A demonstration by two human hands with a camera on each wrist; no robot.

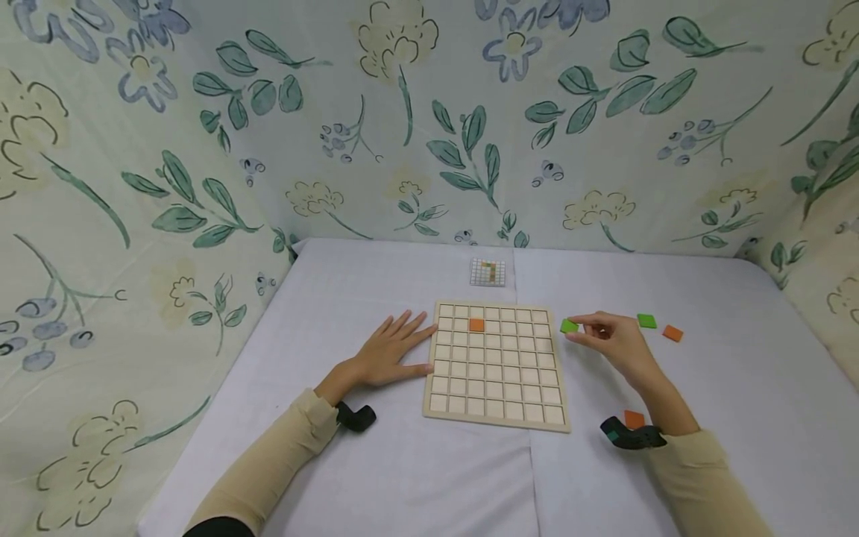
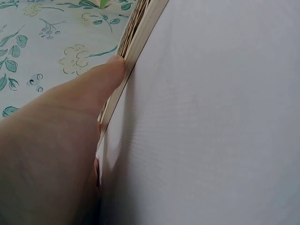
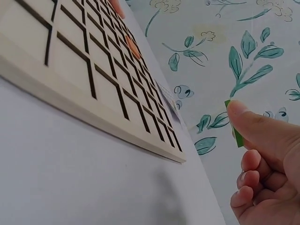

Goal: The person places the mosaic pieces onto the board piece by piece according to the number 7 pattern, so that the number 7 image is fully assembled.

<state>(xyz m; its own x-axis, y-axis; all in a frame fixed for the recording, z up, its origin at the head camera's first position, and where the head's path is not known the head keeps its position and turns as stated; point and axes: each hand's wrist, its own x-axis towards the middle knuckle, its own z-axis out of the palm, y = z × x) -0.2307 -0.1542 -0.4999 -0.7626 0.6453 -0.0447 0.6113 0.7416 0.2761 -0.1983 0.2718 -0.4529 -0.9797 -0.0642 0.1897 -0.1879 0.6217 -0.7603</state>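
Here we are over a white-covered bench point(image 1: 463, 477), and our eyes go straight to the right hand point(image 1: 620, 347): thumb and forefinger pinch a green tile point(image 1: 568, 327) between their tips, and the right-wrist view shows us its thin edge, the other fingers curled in toward the palm. We have that tile in the air, just beyond the right side of the wooden grid board point(image 1: 496, 423) and apart from it, level with the upper rows. Across on the other flank, the left hand point(image 1: 389, 354) lies with its fingers straight and spread, holding nothing; from the left wrist we see the thumb point(image 2: 110, 72) pressed to the board's side edge. Inside the grid, one orange tile point(image 1: 476, 325) sits in the third column from the left, second row from the far side. Behind the board we spot a small card point(image 1: 488, 272) printed with a coloured grid. Out to the right, past the right hand, a second green tile point(image 1: 646, 321) lies near a second orange tile point(image 1: 672, 333), while a third orange tile point(image 1: 634, 419) peeks out beside the black wrist device point(image 1: 631, 436). Floral cloth point(image 1: 376, 186) backs the whole scene for us.
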